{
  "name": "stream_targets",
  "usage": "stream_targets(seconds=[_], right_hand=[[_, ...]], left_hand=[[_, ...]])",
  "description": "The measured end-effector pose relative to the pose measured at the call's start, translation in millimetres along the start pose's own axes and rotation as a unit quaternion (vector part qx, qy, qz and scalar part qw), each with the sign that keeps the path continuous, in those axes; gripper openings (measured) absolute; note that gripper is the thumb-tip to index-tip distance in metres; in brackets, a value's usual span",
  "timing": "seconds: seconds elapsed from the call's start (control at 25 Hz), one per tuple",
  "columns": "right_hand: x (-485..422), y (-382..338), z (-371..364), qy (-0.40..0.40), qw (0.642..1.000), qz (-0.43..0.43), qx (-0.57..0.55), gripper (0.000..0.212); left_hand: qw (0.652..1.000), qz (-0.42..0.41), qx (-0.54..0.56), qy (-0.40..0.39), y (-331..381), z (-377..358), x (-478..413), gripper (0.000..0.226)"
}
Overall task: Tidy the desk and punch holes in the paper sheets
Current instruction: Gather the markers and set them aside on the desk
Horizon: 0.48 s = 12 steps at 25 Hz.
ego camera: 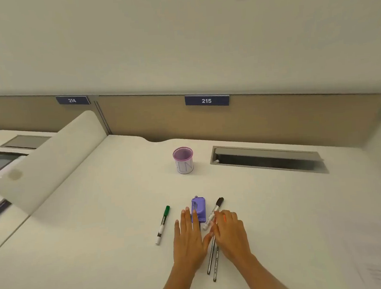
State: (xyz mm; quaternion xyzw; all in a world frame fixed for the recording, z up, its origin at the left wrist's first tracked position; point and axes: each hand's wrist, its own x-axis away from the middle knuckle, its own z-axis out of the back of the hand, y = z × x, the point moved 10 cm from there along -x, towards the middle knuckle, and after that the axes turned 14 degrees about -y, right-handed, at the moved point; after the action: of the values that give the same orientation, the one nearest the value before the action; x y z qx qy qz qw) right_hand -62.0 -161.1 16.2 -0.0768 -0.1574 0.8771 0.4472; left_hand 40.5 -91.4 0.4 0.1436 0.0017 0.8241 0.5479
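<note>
Head: left hand (pixel 187 240) at purple punch (pixel 200 207)

Entry: we read white numbers on two blue plates fixed to the desk partition (pixel 272 117): "214" on the left plate (pixel 72 100) and "215" on the middle plate (pixel 206 101). The green marker (pixel 163 225) carries dark print along its white barrel, too small to read. The purple-rimmed cup (pixel 183 160) bears faint handwritten letters that we cannot make out.

Bright, even, diffuse light comes from overhead; shadows on the counter (pixel 91 251) are faint and soft. The wide-angle lens bows straight lines toward the edges. The whole picture is slightly soft, the corners blurrier.
</note>
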Motion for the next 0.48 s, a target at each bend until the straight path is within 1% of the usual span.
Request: stream_targets(seconds=[0.04, 0.08, 0.12, 0.16, 0.24, 0.28, 0.4, 0.48], right_hand=[[0, 0, -6, 0.005, 1.000, -0.012, 0.005, 0.026], [-1, -1, -12, -0.013, 1.000, -0.023, 0.008, 0.026], [-2, 0, -20, -0.022, 0.999, -0.036, 0.006, 0.028], [-3, 1, -25, -0.048, 0.997, -0.058, -0.009, 0.032], [-13, 1, -27, -0.067, 0.993, -0.090, -0.039, 0.037], [-19, 4, -23, -0.058, 0.991, -0.109, -0.055, 0.036], [-39, 13, -18, -0.063, 0.977, -0.184, -0.086, 0.034], [-50, 18, -21, -0.075, 0.969, -0.219, -0.081, 0.035]], left_hand=[[1.000, 0.000, 0.005, 0.000, -6, -7, -1, 0.077], [1.000, 0.003, 0.021, -0.010, -12, -5, 2, 0.076], [1.000, 0.003, 0.017, 0.003, -18, -8, 3, 0.075], [1.000, 0.016, 0.017, -0.012, -26, -8, 7, 0.074], [1.000, 0.003, 0.009, -0.004, -31, -9, 5, 0.071], [1.000, -0.011, -0.001, 0.010, -30, -6, 5, 0.068], [0.998, -0.057, -0.019, -0.012, -17, 1, 2, 0.053], [0.997, -0.061, -0.050, -0.027, -10, 2, 0, 0.043]])
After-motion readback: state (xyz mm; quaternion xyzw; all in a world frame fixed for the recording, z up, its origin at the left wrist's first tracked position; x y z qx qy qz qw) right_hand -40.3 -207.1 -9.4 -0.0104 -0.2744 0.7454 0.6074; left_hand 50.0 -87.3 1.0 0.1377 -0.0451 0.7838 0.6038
